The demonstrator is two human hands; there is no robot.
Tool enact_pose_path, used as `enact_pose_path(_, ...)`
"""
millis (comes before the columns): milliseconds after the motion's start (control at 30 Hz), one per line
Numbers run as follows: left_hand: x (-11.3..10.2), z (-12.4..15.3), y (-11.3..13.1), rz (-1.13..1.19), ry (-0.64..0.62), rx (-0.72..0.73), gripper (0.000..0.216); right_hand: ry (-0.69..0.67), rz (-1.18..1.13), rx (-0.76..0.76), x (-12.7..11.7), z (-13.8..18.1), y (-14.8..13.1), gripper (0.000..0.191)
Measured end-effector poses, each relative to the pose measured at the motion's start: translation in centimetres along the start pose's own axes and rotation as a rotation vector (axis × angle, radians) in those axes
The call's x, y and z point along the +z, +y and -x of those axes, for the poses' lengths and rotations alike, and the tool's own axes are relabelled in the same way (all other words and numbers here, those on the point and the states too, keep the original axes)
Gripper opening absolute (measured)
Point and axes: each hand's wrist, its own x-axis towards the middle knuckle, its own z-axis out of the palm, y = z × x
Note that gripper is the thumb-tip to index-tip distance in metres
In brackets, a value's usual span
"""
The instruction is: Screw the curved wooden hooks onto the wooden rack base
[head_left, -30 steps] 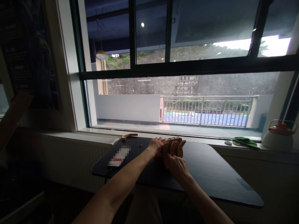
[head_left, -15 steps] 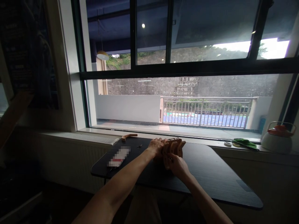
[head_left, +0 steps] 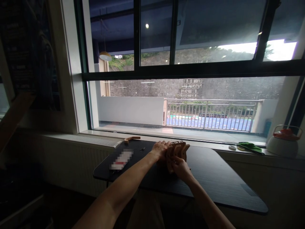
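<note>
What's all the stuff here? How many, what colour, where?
Window: one, dark frame, ahead
Lamp: one, yellow, window's left
Railing: one, grey, outside
Poster: one, dark, left wall
Board: one, brown, far left
Radiator: one, pale, below window's left
Table: one, black, below window
Wooden thing: one, brown, on table
Bent wooden piece: one, brown, table's far edge
Small bit: one, dark, near it
Blurred item: one, pale, table's left
Rings: two, white and yellowish, ledge
Cloth: one, green, ledge
Jug: one, white and orange, ledge
Left hand, right hand: two, bare, on wooden thing
</note>
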Motion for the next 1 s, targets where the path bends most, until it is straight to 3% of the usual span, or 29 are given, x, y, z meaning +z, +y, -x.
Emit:
enact_pose_path(200, -0.4, 0.1, 0.2, -0.004, -0.007, -0.025, 0.087, 0.005, 0.518, -0.090, -1.1, 1.5, -2.5, 0.028)
enact_pose_path(300, -0.4, 0.2, 0.2, 0.001, 0.003, -0.023, 0.083, 0.002, 0.658, -0.143, -1.0, 1.8, -3.3, 0.029)
enact_pose_path(633, -0.1, 0.2, 0.3, -0.004, 0.019, -0.035, 0.086, 0.030, 0.207, 0.018, -0.7, 0.4, -1.3, 0.029)
enact_pose_path(867, 0.0, 0.1, 0.1, -0.003, 0.015, -0.033, 0.088, 0.004, 0.613, -0.124, -0.1, 1.2, -2.4, 0.027)
enact_pose_path(1000, -0.1, 0.2, 0.2, 0.012, 0.021, -0.038, 0.086, -0.018, 0.565, -0.121, -0.3, 1.2, -2.4, 0.026)
